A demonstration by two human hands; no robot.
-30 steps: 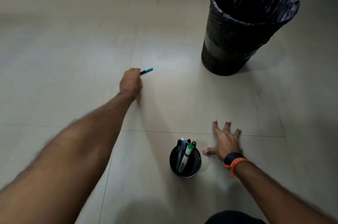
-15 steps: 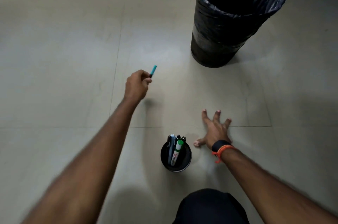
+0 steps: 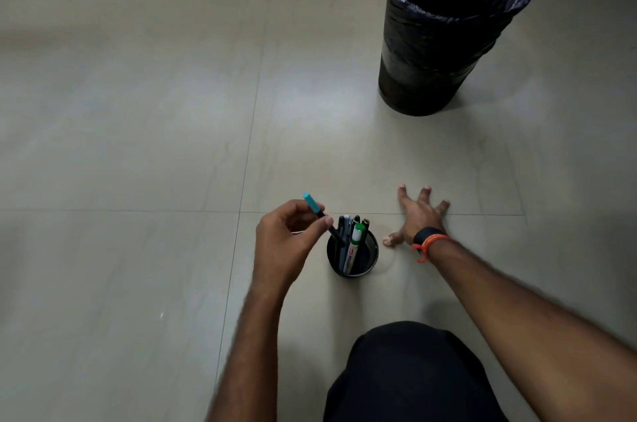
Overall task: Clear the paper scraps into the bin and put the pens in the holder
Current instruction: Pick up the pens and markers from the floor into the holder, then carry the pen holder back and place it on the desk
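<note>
Head view, left hand (image 3: 287, 242): closed around a pen with a teal cap (image 3: 322, 216), pinched between thumb and fingers; cap end up and away, dark lower end angled down over the rim of the holder.
Pen tip: seems to sit just inside the holder mouth; motion blur makes contact with the rim hard to judge.
Holder (image 3: 370, 254): black round cup, upright on the floor, between the two hands, close in front of the person.
Holder contents: several dark pens (image 3: 344, 227) leaning at the far side, plus a white marker with a green cap (image 3: 355, 244) slanting across the opening.
Right hand (image 3: 418, 218): empty, fingers spread, palm flat on the floor just right of the holder, not touching it.
Right wrist: black band (image 3: 427, 234) with an orange cord (image 3: 431, 244) beside it.
Bin (image 3: 448, 42): black, lined with a dark bag, upright, well apart from the holder at far right; inside too dark to read.
Floor (image 3: 138, 145): pale tiles.
Near edge: dark-clothed knee (image 3: 413, 377) of the person.
</note>
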